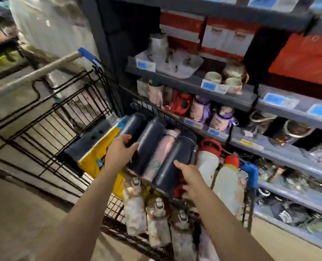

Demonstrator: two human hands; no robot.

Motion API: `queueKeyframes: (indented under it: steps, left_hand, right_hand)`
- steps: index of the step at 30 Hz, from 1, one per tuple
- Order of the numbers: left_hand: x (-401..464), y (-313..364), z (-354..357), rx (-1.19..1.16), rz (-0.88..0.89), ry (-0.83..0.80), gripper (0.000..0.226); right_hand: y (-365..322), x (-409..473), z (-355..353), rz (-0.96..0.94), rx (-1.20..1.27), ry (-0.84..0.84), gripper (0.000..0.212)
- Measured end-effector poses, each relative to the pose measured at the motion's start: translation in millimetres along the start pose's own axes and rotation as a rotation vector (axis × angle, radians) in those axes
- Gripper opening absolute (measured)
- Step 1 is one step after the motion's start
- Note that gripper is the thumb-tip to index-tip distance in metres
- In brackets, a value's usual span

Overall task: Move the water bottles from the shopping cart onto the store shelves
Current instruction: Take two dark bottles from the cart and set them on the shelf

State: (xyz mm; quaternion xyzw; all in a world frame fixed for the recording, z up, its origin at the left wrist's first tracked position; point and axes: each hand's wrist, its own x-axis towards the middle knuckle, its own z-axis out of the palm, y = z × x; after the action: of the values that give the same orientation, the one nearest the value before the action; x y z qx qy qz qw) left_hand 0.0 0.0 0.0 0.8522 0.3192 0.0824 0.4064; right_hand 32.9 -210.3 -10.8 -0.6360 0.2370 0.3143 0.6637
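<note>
The black wire shopping cart (pixel 49 117) stands beside the grey store shelves (pixel 280 151). Dark navy bottles lie side by side on top of its load, with a pink bottle (pixel 165 147) between them. My left hand (pixel 118 153) grips the lower end of the leftmost navy bottle (pixel 135 127). My right hand (pixel 190 176) reaches under another navy bottle (pixel 177 159), thumb against its side; the fingers are hidden. White bottles with red lids (pixel 209 159) and pale patterned bottles (pixel 156 223) fill the rest of the cart.
A yellow package (pixel 96 155) and a dark box lie in the cart to the left. The shelves hold purple and red bottles (pixel 201 110), jars, red and white boxes and blue price tags. The cart's blue-tipped handle (pixel 85 52) points away at the upper left.
</note>
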Motion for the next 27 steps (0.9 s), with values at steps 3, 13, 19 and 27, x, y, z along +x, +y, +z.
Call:
queueKeyframes:
  steps: [3,13,19,27]
  left_hand:
    - [27.9,-0.6,0.7,0.083,-0.084,-0.097,0.05]
    - [36.5,12.5,13.8,-0.15,-0.214,-0.363,0.031]
    - [31.5,17.0,20.4,-0.248,-0.298,-0.391,0.049]
    - [15.2,22.6,33.0,-0.229,-0.295,-0.311,0.079]
  right_hand:
    - [1.1,11.6,11.0,-0.029,-0.03,0.127,0.076]
    - [1.8,19.5,39.3,-0.063,-0.327,0.402,0.113]
    - [1.0,18.1,34.5,-0.12,-0.196,0.365,0.101]
    - [-0.1,2.4,17.2,-0.186,-0.06,0.19,0.074]
